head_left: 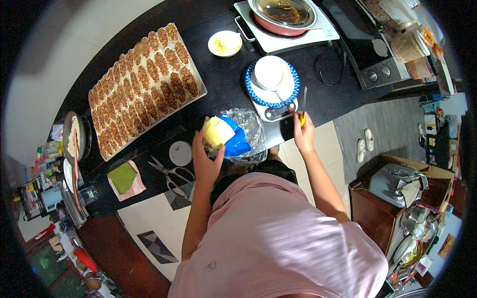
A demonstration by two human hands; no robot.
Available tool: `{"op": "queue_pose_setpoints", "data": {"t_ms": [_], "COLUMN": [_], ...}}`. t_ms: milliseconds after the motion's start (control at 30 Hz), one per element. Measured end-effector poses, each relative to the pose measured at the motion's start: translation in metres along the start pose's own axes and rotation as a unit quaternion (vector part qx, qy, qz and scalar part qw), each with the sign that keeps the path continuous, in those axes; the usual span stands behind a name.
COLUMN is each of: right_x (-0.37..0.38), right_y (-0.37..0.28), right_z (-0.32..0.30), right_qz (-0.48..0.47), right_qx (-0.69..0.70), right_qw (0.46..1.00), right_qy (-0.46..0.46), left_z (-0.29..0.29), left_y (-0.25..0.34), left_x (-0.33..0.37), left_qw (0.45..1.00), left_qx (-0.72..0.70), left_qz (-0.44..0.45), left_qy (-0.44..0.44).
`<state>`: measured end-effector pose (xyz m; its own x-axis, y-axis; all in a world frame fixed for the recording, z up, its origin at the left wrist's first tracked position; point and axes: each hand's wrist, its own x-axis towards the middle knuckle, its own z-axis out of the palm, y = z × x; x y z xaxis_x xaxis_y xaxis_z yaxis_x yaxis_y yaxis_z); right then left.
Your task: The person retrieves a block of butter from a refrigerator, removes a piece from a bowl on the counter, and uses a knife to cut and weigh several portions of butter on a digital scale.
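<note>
At the bench's (221,82) near edge, the left hand (206,163) was half open, thumb and fingers bracketing a pale yellow block (218,133), apparently to steady it on its blue wrapper (240,143)! Across to the right, the right hand (304,134) was closed round a yellow-handled knife (302,119), blade pointing away, seemingly keeping it clear of the body. Just beyond sat the scale (271,113), bearing a blue-rimmed dish (249,93) and white bowl (269,72), probably for weighing; a laden tray (203,92) lay toward the bench's left end.

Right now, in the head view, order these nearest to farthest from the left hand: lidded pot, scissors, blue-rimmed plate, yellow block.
1. Yellow block, touching the left hand.
2. Scissors, left side.
3. Blue-rimmed plate, ahead, right.
4. Lidded pot, farther ahead, right.
</note>
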<state>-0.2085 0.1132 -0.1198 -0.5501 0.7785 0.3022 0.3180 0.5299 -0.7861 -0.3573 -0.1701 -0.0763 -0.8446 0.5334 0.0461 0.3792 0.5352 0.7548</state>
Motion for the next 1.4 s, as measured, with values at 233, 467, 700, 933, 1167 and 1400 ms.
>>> {"op": "queue_pose_setpoints", "data": {"t_ms": [233, 467, 700, 933, 1167, 1400], "right_x": [-0.033, -0.060, -0.070, -0.077, -0.074, -0.068], "right_y": [-0.106, -0.143, -0.163, -0.166, -0.167, -0.162], "right_z": [-0.011, 0.010, 0.025, 0.039, 0.045, 0.051], "right_qz": [0.118, 0.122, 0.084, 0.108, 0.145, 0.148], "right_qx": [-0.030, -0.149, -0.219, -0.269, -0.290, -0.294], "right_qw": [0.954, 0.916, 0.920, 0.908, 0.880, 0.859], "right_qy": [-0.274, -0.353, -0.314, -0.302, -0.347, -0.391], "left_z": [-0.015, -0.026, -0.020, -0.007, 0.000, 0.022], "left_y": [0.003, -0.002, -0.011, -0.014, -0.038, -0.077], "left_x": [0.014, 0.025, 0.017, 0.007, 0.006, 0.006], "left_qw": [0.996, 0.992, 0.994, 0.998, 0.985, 0.932], "left_qx": [0.024, -0.007, 0.038, 0.026, -0.156, -0.351], "left_qz": [0.006, 0.002, 0.030, 0.025, -0.014, -0.083], "left_qy": [-0.088, -0.124, -0.094, -0.060, -0.071, -0.040]}}
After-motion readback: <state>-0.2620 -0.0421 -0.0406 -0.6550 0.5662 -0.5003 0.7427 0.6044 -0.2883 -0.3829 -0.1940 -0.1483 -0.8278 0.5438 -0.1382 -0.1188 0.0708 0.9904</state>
